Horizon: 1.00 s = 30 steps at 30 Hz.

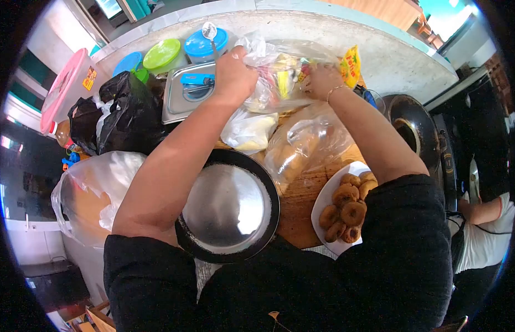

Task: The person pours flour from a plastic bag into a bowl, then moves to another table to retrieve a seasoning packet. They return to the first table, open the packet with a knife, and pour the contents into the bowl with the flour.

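My left hand (236, 75) is closed on the gathered left side of a clear plastic bag (271, 91) with colourful packets (288, 74) inside. A spoon (209, 31) with white residue on its bowl points up beside this hand; its handle runs down behind the fingers. At the bag's right side my right hand (325, 81) has its fingers curled against the plastic, their tips partly hidden. A yellow packet (350, 66) stands just right of that hand. Below the bag lie a white plastic bag (249, 131) and another clear bag (307, 141) with pale contents.
Nearest me are a dark-rimmed pan (227, 205) and a white plate (318, 213) of ring-shaped fried doughnuts (346, 205). A metal tray (174, 97), lidded tubs (162, 54) and black bags (127, 113) stand left. At right are a wok (412, 124) and another person (487, 232).
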Motion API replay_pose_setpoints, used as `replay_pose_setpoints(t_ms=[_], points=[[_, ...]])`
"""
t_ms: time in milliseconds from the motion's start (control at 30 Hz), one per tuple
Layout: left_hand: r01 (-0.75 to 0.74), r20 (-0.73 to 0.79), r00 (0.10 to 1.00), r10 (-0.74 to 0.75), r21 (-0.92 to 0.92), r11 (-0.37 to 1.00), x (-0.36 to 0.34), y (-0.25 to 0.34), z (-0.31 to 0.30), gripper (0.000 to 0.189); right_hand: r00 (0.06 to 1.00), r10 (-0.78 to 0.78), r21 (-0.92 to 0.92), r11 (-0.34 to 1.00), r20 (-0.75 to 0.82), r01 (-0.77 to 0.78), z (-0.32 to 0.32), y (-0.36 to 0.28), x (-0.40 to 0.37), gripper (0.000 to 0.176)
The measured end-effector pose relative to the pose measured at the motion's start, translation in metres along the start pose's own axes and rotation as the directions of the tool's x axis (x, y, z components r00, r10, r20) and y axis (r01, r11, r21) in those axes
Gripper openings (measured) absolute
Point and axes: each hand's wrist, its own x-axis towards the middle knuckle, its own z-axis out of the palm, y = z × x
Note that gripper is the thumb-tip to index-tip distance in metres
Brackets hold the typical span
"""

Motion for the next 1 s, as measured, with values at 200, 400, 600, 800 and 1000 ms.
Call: replay_pose_setpoints(t_ms=[200,400,600,800,1000], points=[[0.035,0.034,0.999,-0.035,0.016,0.999,-0.001,-0.003,-0.001,0.023,0.995,0.079,0.017,0.997,0.068,-0.08,0.013,0.023,0.018,0.061],[-0.004,0.067,0.998,0.006,-0.022,1.0,0.001,-0.004,0.003,0.025,0.988,-0.011,0.196,0.98,0.157,-0.021,0.007,0.019,0.022,0.064],[-0.018,0.206,0.978,0.026,-0.044,0.999,-0.002,0.011,0.018,0.028,0.914,-0.18,0.534,0.844,0.365,-0.047,-0.01,0.022,0.022,0.055],[-0.091,0.295,0.95,0.101,-0.047,0.995,-0.005,0.011,0.022,0.044,0.882,-0.354,0.223,0.929,0.31,0.294,-0.053,0.008,-0.016,0.039],[-0.205,0.215,0.952,0.216,-0.072,0.976,-0.012,0.003,0.022,0.076,0.843,-0.471,0.384,0.851,0.26,0.358,-0.067,-0.006,-0.045,0.032]])
